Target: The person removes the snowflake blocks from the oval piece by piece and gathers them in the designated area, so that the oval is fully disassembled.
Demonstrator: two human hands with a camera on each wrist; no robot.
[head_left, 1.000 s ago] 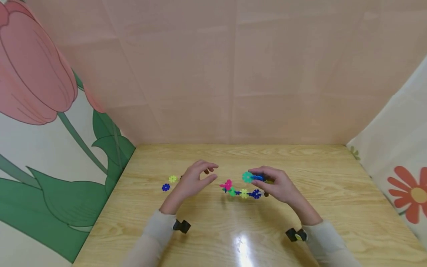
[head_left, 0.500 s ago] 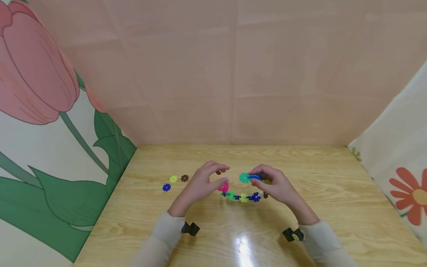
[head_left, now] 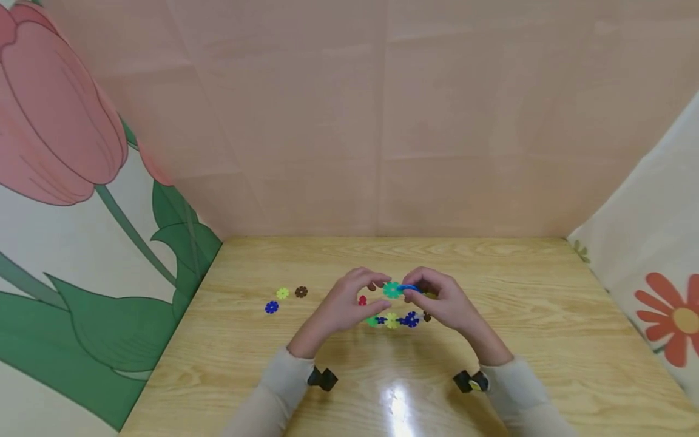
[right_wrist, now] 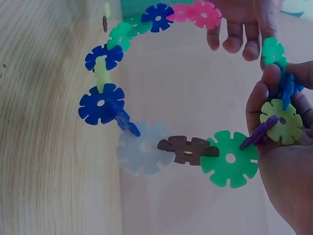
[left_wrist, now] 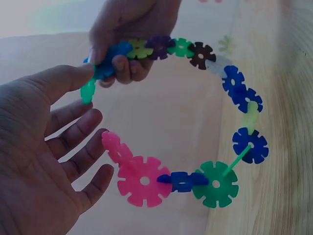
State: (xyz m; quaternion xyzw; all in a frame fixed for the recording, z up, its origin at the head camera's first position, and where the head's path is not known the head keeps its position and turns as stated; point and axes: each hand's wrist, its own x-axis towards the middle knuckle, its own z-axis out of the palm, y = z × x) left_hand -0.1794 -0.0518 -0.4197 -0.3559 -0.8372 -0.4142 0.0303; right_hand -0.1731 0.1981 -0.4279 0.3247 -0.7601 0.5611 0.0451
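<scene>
A chain of interlocking snowflake discs (right_wrist: 230, 157) in several colours hangs in a loop between the hands, its two ends apart. My right hand (head_left: 446, 298) pinches a blue disc (left_wrist: 111, 61) near one end. Beyond it sticks out a teal green end disc (head_left: 392, 290). My left hand (head_left: 354, 298) is spread beside that disc, thumb below and fingers above in the head view, without visibly pinching it. The chain's other end, a pink disc (left_wrist: 145, 181) linked to another pink one, hangs near the left fingertips; whether they touch cannot be told.
Three loose discs lie on the wooden table (head_left: 218, 364) to the left: yellow (head_left: 282, 293), brown (head_left: 301, 292) and blue (head_left: 271, 307). A pink cloth backdrop (head_left: 382, 121) stands behind the table, with flower-printed cloths at both sides.
My left hand has moved right, reaching the teal green disc. The right hand has shifted slightly left with the chain. The loose brown disc, first mostly covered, now shows fully.
</scene>
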